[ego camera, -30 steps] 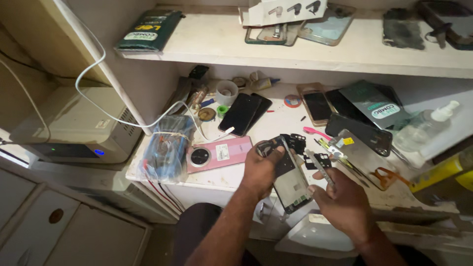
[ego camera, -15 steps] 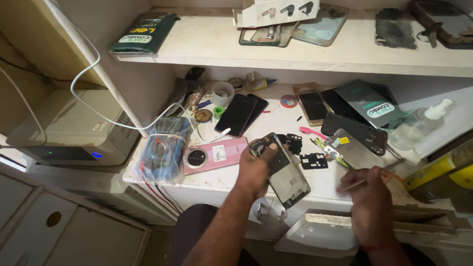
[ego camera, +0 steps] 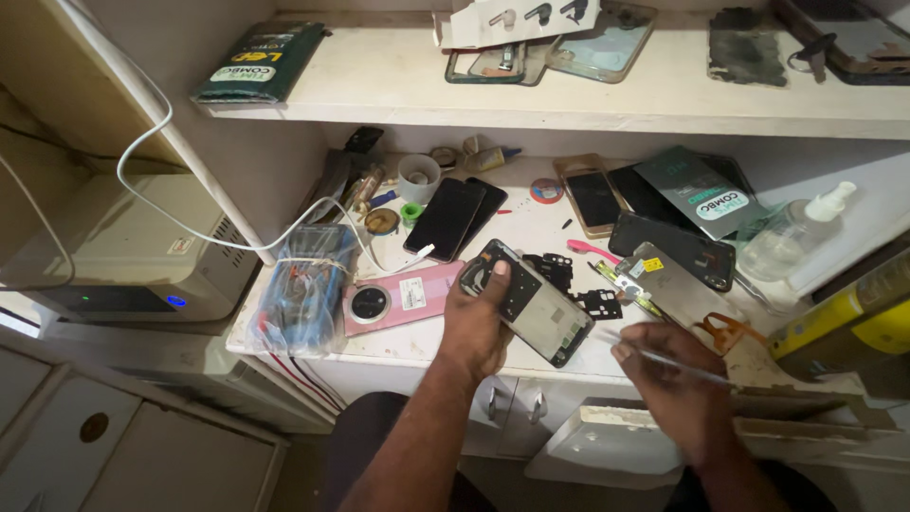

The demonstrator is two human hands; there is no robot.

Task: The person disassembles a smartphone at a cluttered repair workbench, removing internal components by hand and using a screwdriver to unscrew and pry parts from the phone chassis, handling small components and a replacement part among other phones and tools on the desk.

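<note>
- Head camera looks down on a cluttered worktop [ego camera: 398,341] under a shelf [ego camera: 607,104].
- Left hand [ego camera: 479,322] grips an opened phone [ego camera: 533,303] by its near end, thumb on top, holding it tilted just above the worktop edge.
- Right hand [ego camera: 668,374] pinches a thin metal tool [ego camera: 664,358]; its tip sits close to the phone's lower corner, though contact is hard to make out.
- Pink phone [ego camera: 403,297] lies beside the left hand, partly under a white cable [ego camera: 237,242].
- Small black parts [ego camera: 569,280] lie behind the opened phone, half hidden.
- Spray bottle [ego camera: 791,237] stands further right.
- Shelf items are cut off at the top.
</note>
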